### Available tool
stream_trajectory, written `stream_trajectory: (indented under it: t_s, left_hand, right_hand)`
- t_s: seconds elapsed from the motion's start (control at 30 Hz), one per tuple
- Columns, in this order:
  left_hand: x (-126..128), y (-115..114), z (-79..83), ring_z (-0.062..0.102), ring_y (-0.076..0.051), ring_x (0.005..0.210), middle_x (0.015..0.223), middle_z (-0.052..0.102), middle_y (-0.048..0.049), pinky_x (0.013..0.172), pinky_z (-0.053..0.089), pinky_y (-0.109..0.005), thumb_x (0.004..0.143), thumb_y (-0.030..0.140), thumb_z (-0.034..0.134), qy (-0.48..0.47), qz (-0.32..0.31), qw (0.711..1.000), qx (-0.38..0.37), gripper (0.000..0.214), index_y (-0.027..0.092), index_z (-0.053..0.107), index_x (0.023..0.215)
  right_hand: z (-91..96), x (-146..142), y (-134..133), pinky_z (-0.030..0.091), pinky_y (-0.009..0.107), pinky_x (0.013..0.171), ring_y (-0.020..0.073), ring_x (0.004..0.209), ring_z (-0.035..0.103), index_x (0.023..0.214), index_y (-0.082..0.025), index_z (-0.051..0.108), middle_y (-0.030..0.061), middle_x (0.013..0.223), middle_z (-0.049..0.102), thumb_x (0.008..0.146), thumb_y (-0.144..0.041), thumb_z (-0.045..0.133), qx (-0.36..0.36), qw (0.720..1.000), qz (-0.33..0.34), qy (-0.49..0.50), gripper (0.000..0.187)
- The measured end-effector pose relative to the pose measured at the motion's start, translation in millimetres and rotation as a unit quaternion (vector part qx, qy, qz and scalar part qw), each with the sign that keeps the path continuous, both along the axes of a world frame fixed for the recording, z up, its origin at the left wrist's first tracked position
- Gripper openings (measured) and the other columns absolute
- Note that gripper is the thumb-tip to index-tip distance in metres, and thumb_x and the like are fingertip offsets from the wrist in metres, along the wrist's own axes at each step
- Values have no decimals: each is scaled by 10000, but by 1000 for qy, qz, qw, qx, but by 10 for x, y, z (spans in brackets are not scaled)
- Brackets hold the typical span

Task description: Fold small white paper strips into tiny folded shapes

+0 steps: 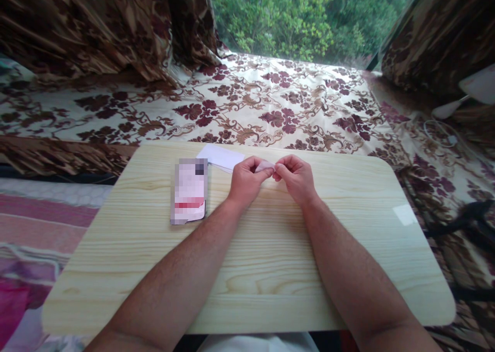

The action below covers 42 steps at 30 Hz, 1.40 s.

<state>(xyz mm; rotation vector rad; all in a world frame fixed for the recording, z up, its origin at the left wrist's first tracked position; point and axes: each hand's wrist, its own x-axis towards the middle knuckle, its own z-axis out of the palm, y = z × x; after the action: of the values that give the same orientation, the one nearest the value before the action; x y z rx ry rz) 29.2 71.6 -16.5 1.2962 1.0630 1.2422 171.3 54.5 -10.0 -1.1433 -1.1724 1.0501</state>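
Over the far middle of the wooden table [263, 269], my two hands meet around a small folded piece of white paper [265, 166]. My left hand [248, 179] is closed, pinching the paper between thumb and fingers. At the paper's right end, my right hand [296, 176] pinches its tip with thumb and forefinger. How the paper is folded is too small to tell. Just left of my left hand lie flat white sheets [222, 157]. A phone-shaped item [189, 189], blurred by pixels, rests on the table to the left of my forearm.
Behind the table, a ledge covered in floral cloth [282, 99] runs to the window [309, 21]. Brown curtains [116, 27] hang at both sides. A white lamp [477, 86] and its cable [436, 132] are at the right. Striped bedding [46, 212] lies to the left.
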Motion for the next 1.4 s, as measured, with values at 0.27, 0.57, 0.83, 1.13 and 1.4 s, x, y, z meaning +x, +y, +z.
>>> stream_trajectory:
  t_s: [0.27, 0.57, 0.83, 1.13, 1.4]
  left_hand:
    - [8, -18, 45, 582, -137, 662, 707, 657, -2, 646, 462, -266, 656, 265, 779, 4, 11, 1000, -15, 146, 169, 701, 735]
    - [10, -15, 24, 607, -148, 724, 832, 700, -30, 692, 473, -272, 683, 288, 762, 22, 10, 1000, 14, 148, 169, 705, 750]
    - [1, -8, 37, 635, -170, 816, 874, 712, -51, 775, 481, -297, 669, 265, 768, 3, 7, 1000, 10, 117, 170, 707, 700]
    - [3, -25, 23, 621, -159, 773, 905, 707, -43, 703, 478, -275, 740, 308, 706, 56, 6, 998, 33, 153, 166, 692, 795]
    - [-6, 11, -27, 612, -153, 734, 806, 704, -28, 690, 468, -272, 722, 283, 722, 23, 9, 1000, 19, 120, 165, 696, 731]
  right_hand:
    - [-7, 19, 9, 476, 250, 559, 114, 548, 579, 761, -185, 613, -15, 604, 637, 788, -291, 650, -4, 1000, 4, -16, 115]
    - [-38, 16, 9, 452, 247, 545, 111, 528, 556, 742, -181, 637, -16, 583, 627, 766, -274, 658, 1, 1000, 4, -26, 98]
    - [-4, 18, -7, 438, 242, 539, 108, 523, 549, 724, -181, 633, -17, 578, 631, 760, -281, 661, -10, 999, 11, -45, 109]
    - [-21, 31, 8, 428, 236, 527, 105, 513, 545, 726, -172, 641, -16, 568, 629, 752, -277, 668, -10, 999, 8, -44, 110]
    - [-34, 19, 4, 418, 241, 511, 107, 501, 536, 712, -176, 649, -15, 567, 630, 746, -282, 686, -11, 998, 17, -54, 117]
